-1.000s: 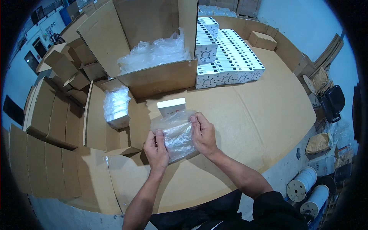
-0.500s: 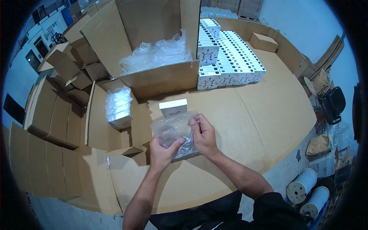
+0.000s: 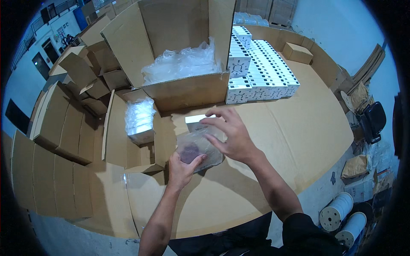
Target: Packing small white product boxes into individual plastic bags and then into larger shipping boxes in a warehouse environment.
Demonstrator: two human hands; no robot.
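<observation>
My left hand (image 3: 183,170) grips a clear plastic bag (image 3: 205,144) by its lower left part, with the thumb lying over the film. My right hand (image 3: 234,135) is off the bag's top edge, its fingers curved and apart, over the right end of a small white box (image 3: 194,123). That box stands on the cardboard-covered table just beyond the bag; the fingers hide its right end, and I cannot tell whether they touch it. Left of the bag, an open carton (image 3: 114,147) contains a row of white boxes in bubble wrap (image 3: 140,119).
A large open carton (image 3: 185,93) stands at the back with clear plastic bags (image 3: 181,64) inside. Stacked white boxes (image 3: 265,77) fill the back right, near a small brown carton (image 3: 297,53). Tall folded cartons (image 3: 55,128) line the left side. Cable spools (image 3: 337,211) lie on the floor at right.
My right hand has let go of the bag's top edge and moved up to the white box, fingers spreading. My left hand still holds the bag. The whole view has shifted slightly.
</observation>
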